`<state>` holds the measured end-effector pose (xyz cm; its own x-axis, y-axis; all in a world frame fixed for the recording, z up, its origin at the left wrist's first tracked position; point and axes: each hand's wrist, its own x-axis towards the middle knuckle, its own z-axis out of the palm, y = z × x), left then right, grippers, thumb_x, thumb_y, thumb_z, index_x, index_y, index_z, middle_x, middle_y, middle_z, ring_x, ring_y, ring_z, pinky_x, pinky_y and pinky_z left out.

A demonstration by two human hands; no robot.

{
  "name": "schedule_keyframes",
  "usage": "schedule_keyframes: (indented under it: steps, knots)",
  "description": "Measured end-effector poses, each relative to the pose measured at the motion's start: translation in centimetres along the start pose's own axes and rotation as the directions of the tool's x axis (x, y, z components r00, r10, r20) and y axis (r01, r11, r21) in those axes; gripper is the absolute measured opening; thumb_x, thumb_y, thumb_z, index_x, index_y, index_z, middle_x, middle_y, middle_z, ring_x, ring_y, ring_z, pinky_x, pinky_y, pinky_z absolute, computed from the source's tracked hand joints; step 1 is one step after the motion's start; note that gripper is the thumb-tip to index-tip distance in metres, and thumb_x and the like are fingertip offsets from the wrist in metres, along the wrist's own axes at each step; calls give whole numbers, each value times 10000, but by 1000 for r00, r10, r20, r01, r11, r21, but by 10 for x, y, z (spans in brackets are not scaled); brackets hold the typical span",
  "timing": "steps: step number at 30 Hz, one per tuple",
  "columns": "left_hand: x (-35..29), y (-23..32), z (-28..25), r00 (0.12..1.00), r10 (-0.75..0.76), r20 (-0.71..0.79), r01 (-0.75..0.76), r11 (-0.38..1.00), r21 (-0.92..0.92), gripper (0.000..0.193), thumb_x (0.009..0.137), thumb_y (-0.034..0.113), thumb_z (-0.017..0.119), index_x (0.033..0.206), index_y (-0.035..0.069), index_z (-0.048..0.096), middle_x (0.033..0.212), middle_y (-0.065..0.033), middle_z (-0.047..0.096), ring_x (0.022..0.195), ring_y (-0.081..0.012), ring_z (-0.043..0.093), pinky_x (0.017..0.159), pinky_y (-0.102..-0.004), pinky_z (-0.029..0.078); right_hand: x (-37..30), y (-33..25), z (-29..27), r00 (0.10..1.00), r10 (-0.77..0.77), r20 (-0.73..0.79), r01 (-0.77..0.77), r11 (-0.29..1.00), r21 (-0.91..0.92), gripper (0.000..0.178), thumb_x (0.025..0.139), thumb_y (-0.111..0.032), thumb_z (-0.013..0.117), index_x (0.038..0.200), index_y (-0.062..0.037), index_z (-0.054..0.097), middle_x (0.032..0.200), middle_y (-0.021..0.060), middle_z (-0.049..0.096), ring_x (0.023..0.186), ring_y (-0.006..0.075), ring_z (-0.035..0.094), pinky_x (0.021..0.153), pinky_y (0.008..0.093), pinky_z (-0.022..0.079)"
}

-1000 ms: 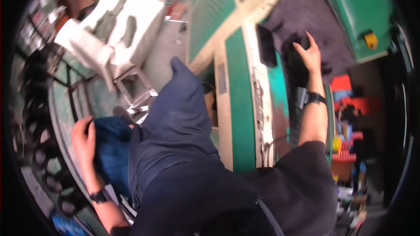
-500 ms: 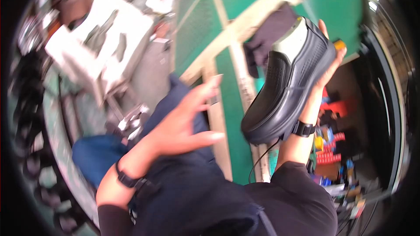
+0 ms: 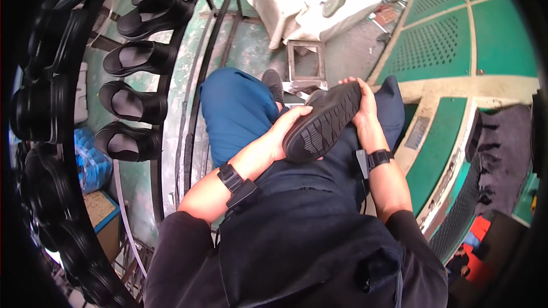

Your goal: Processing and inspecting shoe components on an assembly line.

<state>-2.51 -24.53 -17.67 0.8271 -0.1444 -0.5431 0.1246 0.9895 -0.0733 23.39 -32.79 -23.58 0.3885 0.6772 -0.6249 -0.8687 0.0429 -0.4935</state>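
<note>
Both my hands hold a black slip-on shoe [image 3: 324, 121] over my lap. It is tilted so that its grooved dark sole faces up and to the right. My left hand [image 3: 281, 131] grips the near-left end, with the thumb on the upper and the other fingers mostly hidden behind the shoe. At the far-right end my right hand [image 3: 367, 104] is wrapped round the shoe, its fingers along the edge. Most of the shoe's upper and its opening are turned out of sight.
On my left stands a dark rack [image 3: 165, 88] with several black shoes [image 3: 137, 59] in rows. Ahead is a cloth-covered stand [image 3: 319, 20] with grey insole-like pieces on it. A green-topped bench [image 3: 439, 154] runs along my right, with a dark cloth [image 3: 502, 159] on it.
My view has swung left toward the shoe rack. The shoe has come down over my lap and turned sole outward. My left hand, empty and spread before, now grips it too.
</note>
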Motion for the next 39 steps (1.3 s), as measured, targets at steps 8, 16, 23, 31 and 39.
schedule_keyframes:
  steps: [8,16,23,31,39]
  knots:
    - [-28,-3,4,979,142,-149,-139,990,30,509,1010,276,533,1468,65,466,1377,-199,595,1199,-309,631,1027,-424,522,-11,25,14,991,-33,131,36,999,-20,298,1013,-288,543,1014,-5,636,1010,142,678,984,280,664,913,429,553]
    - [25,61,40,818,559,-136,-332,652,682,786,1015,401,517,1637,124,124,1677,-172,181,1563,-279,137,1256,-441,77,-17,1,72,890,-19,455,297,782,-548,261,990,-148,606,1147,31,713,1048,85,734,942,138,673,836,273,534]
    - [113,77,31,910,410,-67,-321,797,511,452,960,376,572,1269,58,659,1221,-101,671,1108,-199,626,945,-334,499,-10,15,52,906,-109,408,311,827,-469,276,962,-142,526,1004,35,735,953,83,725,865,142,673,815,256,516]
    - [85,56,26,897,439,-56,-394,850,350,282,945,262,573,1005,3,669,919,-79,668,817,-167,649,742,-302,531,-38,34,68,859,-254,444,459,767,-449,251,956,-123,562,920,56,734,1002,101,715,969,187,658,911,295,478]
    - [66,42,46,818,567,92,-549,724,417,256,917,234,551,992,22,673,953,-89,682,880,-198,653,827,-316,529,-64,24,79,692,-387,610,717,470,-515,229,936,-95,564,908,48,740,1008,131,735,982,216,679,905,315,502]
